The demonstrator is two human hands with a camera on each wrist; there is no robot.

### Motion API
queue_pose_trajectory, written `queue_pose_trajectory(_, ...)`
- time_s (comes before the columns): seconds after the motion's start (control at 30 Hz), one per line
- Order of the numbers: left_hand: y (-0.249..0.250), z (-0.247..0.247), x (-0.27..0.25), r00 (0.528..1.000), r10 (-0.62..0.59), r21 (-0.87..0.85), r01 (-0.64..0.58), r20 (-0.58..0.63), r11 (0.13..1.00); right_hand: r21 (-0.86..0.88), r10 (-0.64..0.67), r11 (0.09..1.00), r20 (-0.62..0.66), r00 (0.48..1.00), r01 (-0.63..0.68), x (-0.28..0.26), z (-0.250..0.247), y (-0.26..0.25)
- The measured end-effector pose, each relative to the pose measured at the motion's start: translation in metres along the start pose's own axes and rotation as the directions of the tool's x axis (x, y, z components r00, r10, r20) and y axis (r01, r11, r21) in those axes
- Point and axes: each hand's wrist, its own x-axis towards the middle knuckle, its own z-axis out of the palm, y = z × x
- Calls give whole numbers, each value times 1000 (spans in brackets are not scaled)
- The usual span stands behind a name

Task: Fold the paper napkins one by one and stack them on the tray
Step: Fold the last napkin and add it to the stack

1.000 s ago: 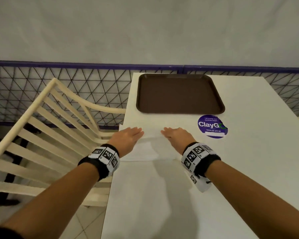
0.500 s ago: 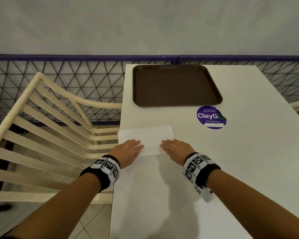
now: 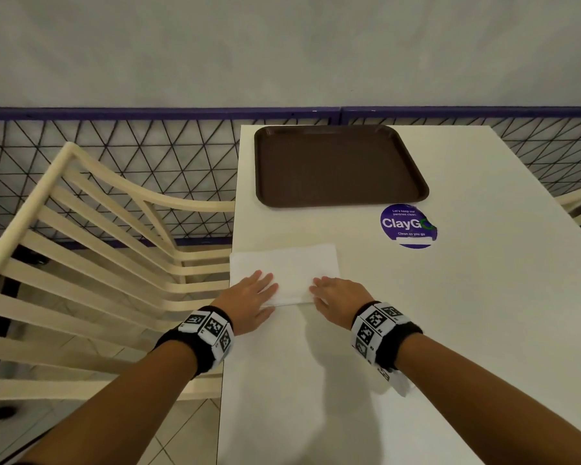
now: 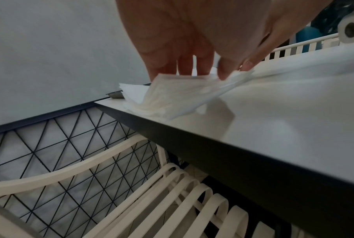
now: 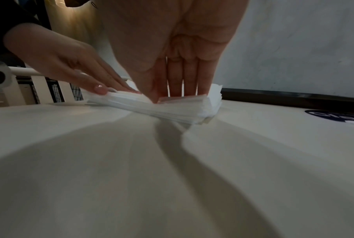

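Pressing flat, fingers straight: my left hand (image 3: 249, 297) and right hand (image 3: 336, 298) on the napkin stack's (image 3: 284, 268) near edge, by the table's (image 3: 483, 297) left side. Fingertips possibly tucked under; unclear. Tray (image 3: 339, 199) beyond. Sticker (image 3: 408, 226): "ClayG…", "Clean as you go".

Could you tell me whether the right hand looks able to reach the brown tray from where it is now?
Probably yes: the right hand rests on the napkins, and only bare table lies between them and the empty tray ahead.
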Motion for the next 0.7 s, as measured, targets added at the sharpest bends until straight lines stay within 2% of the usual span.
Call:
queue_pose_trajectory(0.07,2,1,-1,991,-25,20,23,129,1000,-25,0,1000,1,1000,0,1,-3,-2)
queue_pose_trajectory(0.13,2,-3,1,982,-63,-57,75,177,996,-65,-8,998,-3,1000,8,5,-9,-5)
queue_pose_trajectory(0.27,0,-9,8,978,-92,-116,115,186,987,-102,-54,993,10,998,55,15,-16,-13)
queue_pose_trajectory(0.53,-6,-32,11,984,-104,-278,141,144,950,-53,-62,997,38,997,64,26,-28,-21)
queue_pose_trajectory(0.63,-8,-34,10,985,-108,-275,142,134,951,-35,-57,998,16,998,57,28,-30,-21)
queue_pose_trajectory(0.7,-11,-37,10,988,-115,-207,135,106,969,-32,-44,999,9,999,44,28,-34,-20)
